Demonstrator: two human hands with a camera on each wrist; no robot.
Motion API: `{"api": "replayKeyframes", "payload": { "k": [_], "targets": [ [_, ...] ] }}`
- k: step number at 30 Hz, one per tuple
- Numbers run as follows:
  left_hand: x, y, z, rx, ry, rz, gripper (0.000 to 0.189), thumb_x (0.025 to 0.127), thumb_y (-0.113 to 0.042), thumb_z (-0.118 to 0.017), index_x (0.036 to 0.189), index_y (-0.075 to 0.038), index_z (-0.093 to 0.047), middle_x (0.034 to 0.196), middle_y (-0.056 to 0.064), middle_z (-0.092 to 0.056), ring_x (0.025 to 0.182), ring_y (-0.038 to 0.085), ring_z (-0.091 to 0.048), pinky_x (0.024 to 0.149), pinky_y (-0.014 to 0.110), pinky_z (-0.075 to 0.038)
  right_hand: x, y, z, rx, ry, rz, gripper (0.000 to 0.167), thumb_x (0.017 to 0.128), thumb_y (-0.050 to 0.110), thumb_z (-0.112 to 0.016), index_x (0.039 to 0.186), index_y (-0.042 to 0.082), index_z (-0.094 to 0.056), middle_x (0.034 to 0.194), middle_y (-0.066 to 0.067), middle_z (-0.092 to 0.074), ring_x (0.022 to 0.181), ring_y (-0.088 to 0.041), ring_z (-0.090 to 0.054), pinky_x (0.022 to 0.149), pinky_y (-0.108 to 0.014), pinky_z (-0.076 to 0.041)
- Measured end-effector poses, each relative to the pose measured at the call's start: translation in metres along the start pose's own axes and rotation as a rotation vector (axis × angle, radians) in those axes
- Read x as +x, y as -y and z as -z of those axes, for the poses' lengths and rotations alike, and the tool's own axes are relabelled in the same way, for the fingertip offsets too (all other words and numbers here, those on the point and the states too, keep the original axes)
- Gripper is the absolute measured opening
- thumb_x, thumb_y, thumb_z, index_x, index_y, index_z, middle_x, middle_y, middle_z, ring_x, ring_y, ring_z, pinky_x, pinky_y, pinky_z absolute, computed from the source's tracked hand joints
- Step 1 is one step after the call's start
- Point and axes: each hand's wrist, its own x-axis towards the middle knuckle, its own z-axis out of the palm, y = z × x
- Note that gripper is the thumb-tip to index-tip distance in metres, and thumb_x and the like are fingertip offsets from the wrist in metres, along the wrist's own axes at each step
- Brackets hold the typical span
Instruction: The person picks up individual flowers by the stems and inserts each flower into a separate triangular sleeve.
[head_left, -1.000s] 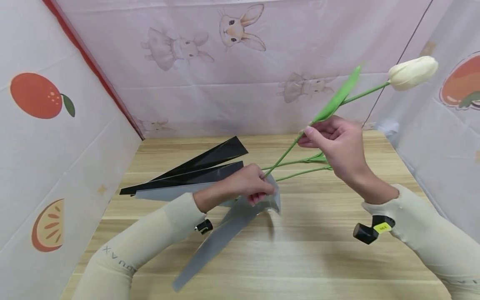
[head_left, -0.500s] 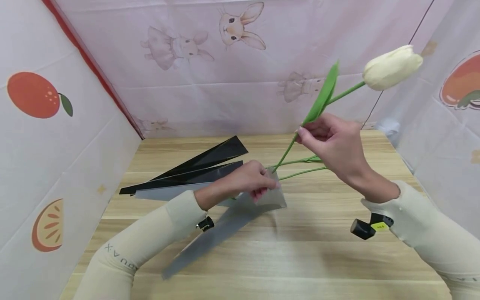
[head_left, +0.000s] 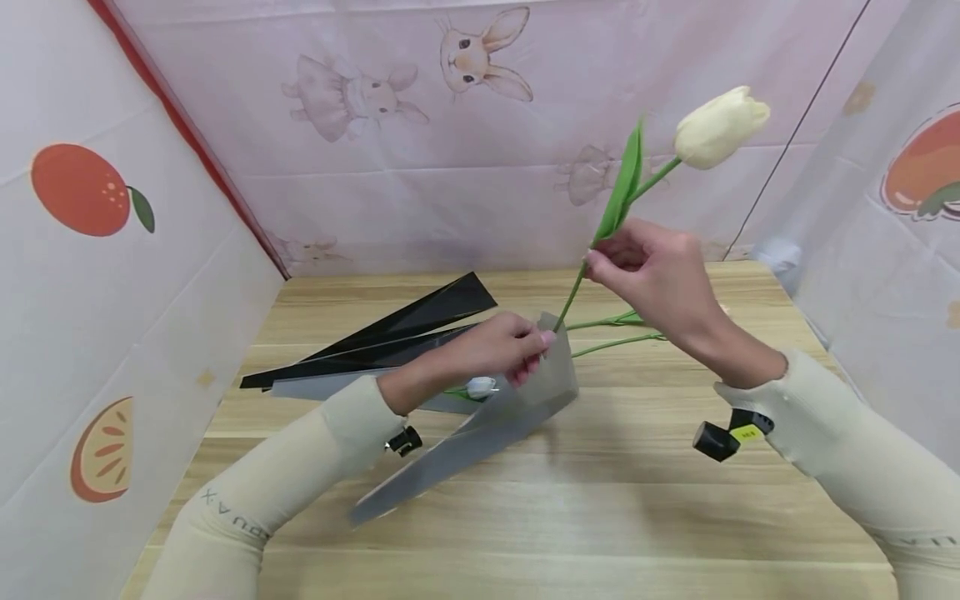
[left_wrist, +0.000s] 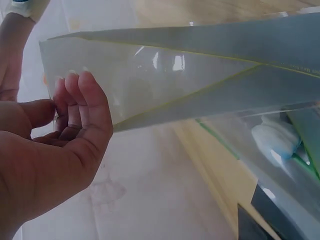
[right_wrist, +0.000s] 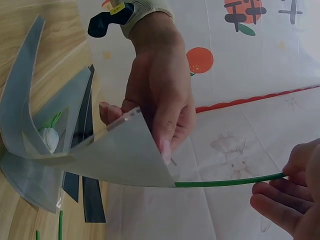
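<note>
My right hand (head_left: 660,279) pinches the green stem (right_wrist: 225,183) of a white artificial tulip (head_left: 720,129), which tilts up to the right with one long leaf. The stem's lower end reaches the mouth of a grey flower sleeve (head_left: 536,392). My left hand (head_left: 502,346) pinches that sleeve at the mouth's edge, thumb against curled fingers. In the left wrist view, the sleeve's clear front panel (left_wrist: 150,70) shows between grey borders, beside my left hand (left_wrist: 65,125). Behind it lies a second grey sleeve (head_left: 315,387) with a white tulip (head_left: 482,387) in it.
Black sleeves (head_left: 420,317) lie on the wooden table (head_left: 637,517) at the back left. Two more green stems (head_left: 618,342) rest behind my right hand, their far ends hidden by it. Printed cloth walls (head_left: 420,208) stand around the table.
The tulip has swung left and become steeper, with my right hand shifting slightly left. My left hand has raised the sleeve's mouth, and its narrow end has lifted.
</note>
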Motion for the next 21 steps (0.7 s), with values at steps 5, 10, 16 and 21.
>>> {"api": "replayKeyframes", "payload": {
  "k": [5, 10, 16, 21],
  "targets": [
    [-0.003, -0.010, 0.010, -0.046, 0.004, -0.007, 0.037, 0.112, -0.028, -0.044, 0.112, 0.003, -0.064, 0.084, 0.007, -0.061, 0.072, 0.017, -0.061, 0.071, 0.034, -0.060, 0.007, 0.004, 0.000, -0.016, 0.065, -0.039, 0.011, 0.096, 0.008, -0.071, 0.103, 0.000, -0.073, 0.092, -0.015, -0.080, 0.075, 0.010, -0.071, 0.072, -0.009, -0.056],
    [-0.009, -0.025, 0.022, -0.085, 0.010, -0.032, 0.035, 0.110, -0.023, -0.044, 0.112, 0.007, -0.063, 0.082, 0.005, -0.060, 0.072, 0.017, -0.062, 0.069, 0.031, -0.059, 0.017, 0.011, 0.003, -0.015, 0.109, -0.094, 0.012, 0.096, 0.010, -0.070, 0.102, 0.000, -0.074, 0.089, -0.016, -0.079, 0.069, 0.000, -0.072, 0.067, -0.013, -0.057],
    [-0.014, -0.037, 0.034, -0.079, 0.003, -0.056, 0.034, 0.108, -0.024, -0.049, 0.110, 0.006, -0.067, 0.084, 0.007, -0.062, 0.073, 0.019, -0.064, 0.073, 0.036, -0.061, 0.028, 0.014, 0.005, -0.069, 0.166, -0.089, 0.014, 0.097, 0.017, -0.070, 0.100, 0.005, -0.077, 0.083, -0.011, -0.078, 0.066, -0.009, -0.073, 0.066, -0.015, -0.057],
    [-0.013, -0.040, 0.039, -0.072, -0.044, -0.093, 0.035, 0.107, -0.025, -0.055, 0.104, 0.006, -0.070, 0.081, 0.007, -0.064, 0.070, 0.017, -0.064, 0.071, 0.035, -0.062, 0.031, 0.015, 0.002, -0.121, 0.235, -0.071, 0.015, 0.098, 0.021, -0.070, 0.099, 0.009, -0.079, 0.078, -0.006, -0.075, 0.067, -0.015, -0.070, 0.062, -0.020, -0.054]
  ]
}}
